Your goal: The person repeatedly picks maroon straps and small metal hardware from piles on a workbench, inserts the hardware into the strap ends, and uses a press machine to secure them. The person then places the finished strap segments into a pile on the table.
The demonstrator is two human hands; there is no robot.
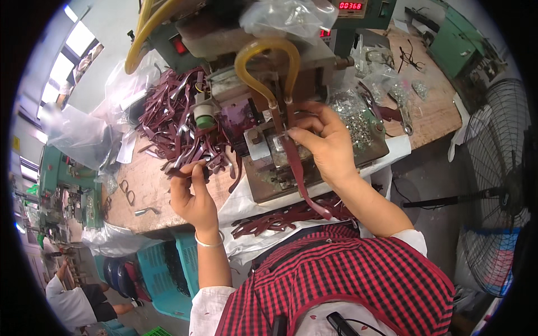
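My right hand (330, 147) is at the press (263, 151), with thumb and fingers closed around the upper end of a maroon eyeglass temple (296, 165). The temple slants down toward me, its curved tip hanging past the press base. Its top end sits at the metal fixture, partly hidden by my fingers. My left hand (193, 196) is at the near edge of a heap of maroon temples (174, 112), its thumb and fingers pinched on a temple there. A yellow hose (266, 45) loops down to the press head just above my right hand.
Small metal parts (358, 127) lie in a tray right of the press. More temples (269, 221) rest on white cloth before me. A standing fan (499, 185) is at right, turquoise baskets (168, 274) at lower left. Another person (84, 299) is farther off at left.
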